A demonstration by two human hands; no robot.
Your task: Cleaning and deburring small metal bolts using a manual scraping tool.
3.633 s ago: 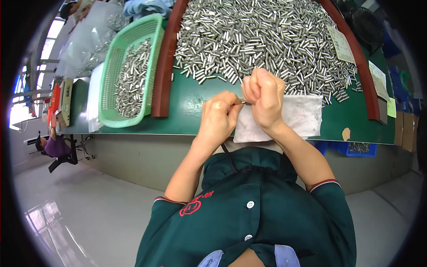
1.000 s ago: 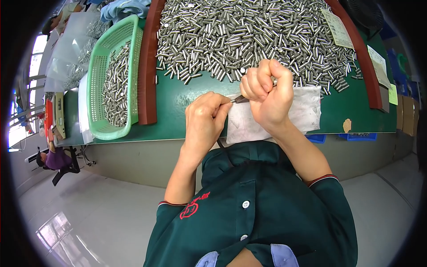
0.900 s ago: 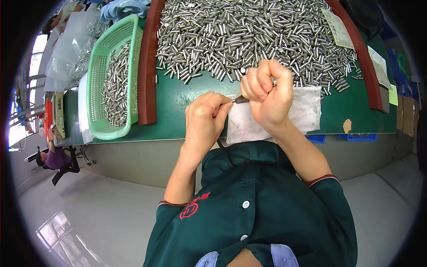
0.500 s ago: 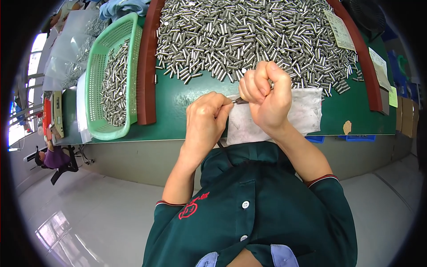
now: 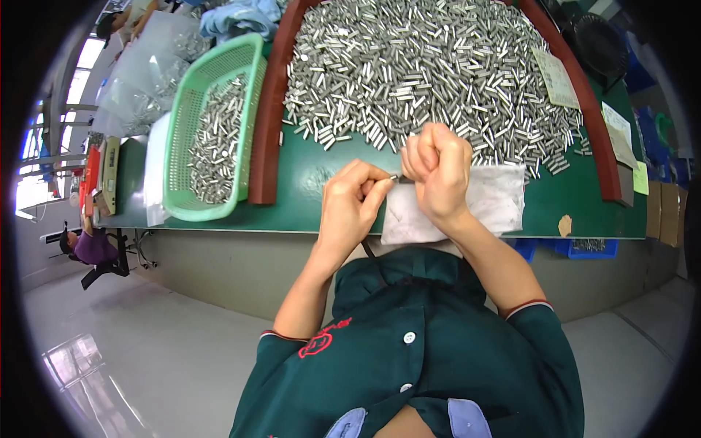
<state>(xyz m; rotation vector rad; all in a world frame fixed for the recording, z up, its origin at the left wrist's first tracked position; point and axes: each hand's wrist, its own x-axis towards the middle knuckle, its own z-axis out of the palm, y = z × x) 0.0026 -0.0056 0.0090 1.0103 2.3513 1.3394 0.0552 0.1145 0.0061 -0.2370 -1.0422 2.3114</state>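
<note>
Head view: left hand (image 5: 350,204) grip pinched closed on a small metal pin (image 5: 394,177), nearer that hand, axis roughly crosswise toward the right hand (image 5: 442,175), fisted around a mostly hidden dark piece (image 5: 404,180), above the counter (image 5: 303,198).

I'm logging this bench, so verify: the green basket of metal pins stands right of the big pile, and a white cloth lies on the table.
Wrong side: in the head view the green basket of metal pins stands left of the big pile; the white cloth does lie on the table.
</note>
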